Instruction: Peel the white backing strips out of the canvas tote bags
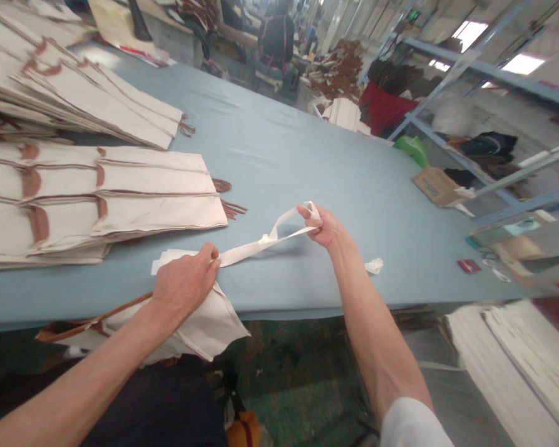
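Observation:
A thin white strip [242, 252] stretches above the table between my two hands. My left hand [186, 279] is closed, pinching the strip's near end. My right hand [323, 226] has its fingers curled around the far part, where the strip forms a narrow loop. I cannot tell whether it is paper, tape or cloth. White flat pieces [165, 259] lie on the table just behind my left hand. Below that hand, a cream fabric piece with brown trim [214, 323] hangs over the table's front edge, partly hidden by my forearm.
Stacked cream fabric pieces with brown patches [163, 211] cover the left of the blue-grey table [279, 155]. A crumpled white scrap [374, 266] and a small red packet [469, 266] lie to the right. Beyond stand a cardboard box [435, 186], shelving [494, 74] and a seated person [276, 37].

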`<state>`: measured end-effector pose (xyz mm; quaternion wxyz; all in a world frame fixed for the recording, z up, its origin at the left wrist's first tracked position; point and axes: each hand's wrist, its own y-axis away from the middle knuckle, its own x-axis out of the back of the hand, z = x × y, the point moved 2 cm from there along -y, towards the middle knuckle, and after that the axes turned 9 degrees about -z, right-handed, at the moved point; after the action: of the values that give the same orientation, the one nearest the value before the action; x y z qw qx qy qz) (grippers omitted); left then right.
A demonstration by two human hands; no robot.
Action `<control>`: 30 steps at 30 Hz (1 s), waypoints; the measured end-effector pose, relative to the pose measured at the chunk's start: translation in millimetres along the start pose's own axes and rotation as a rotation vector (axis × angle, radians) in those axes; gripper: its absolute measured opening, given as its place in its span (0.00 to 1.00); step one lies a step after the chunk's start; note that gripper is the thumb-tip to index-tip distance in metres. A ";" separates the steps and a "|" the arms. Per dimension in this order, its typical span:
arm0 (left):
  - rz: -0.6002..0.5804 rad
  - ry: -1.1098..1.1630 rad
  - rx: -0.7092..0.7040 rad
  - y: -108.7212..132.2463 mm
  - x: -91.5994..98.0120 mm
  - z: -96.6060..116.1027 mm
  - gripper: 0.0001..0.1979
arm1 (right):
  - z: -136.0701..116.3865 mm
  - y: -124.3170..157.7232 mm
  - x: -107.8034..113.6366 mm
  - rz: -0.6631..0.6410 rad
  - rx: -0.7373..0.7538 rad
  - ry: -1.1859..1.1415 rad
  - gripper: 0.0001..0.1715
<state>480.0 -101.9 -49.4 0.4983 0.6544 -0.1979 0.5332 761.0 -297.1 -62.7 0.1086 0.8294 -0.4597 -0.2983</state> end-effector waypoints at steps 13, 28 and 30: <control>0.013 0.010 -0.012 -1.9 -4.9 -1.9 0.23 | -21.9 -12.5 29.4 0.163 0.051 0.206 0.24; 0.031 0.012 -0.021 0.0 -5.8 -2.2 0.23 | -55.5 9.8 33.7 0.140 0.041 0.363 0.22; 0.039 0.017 -0.024 0.6 -6.8 -2.4 0.23 | -55.0 9.4 33.3 0.165 0.034 0.364 0.22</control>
<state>475.9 -102.0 -55.4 0.4974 0.6399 -0.2127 0.5457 800.4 -335.1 -27.7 0.2000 0.8308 -0.5040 -0.1256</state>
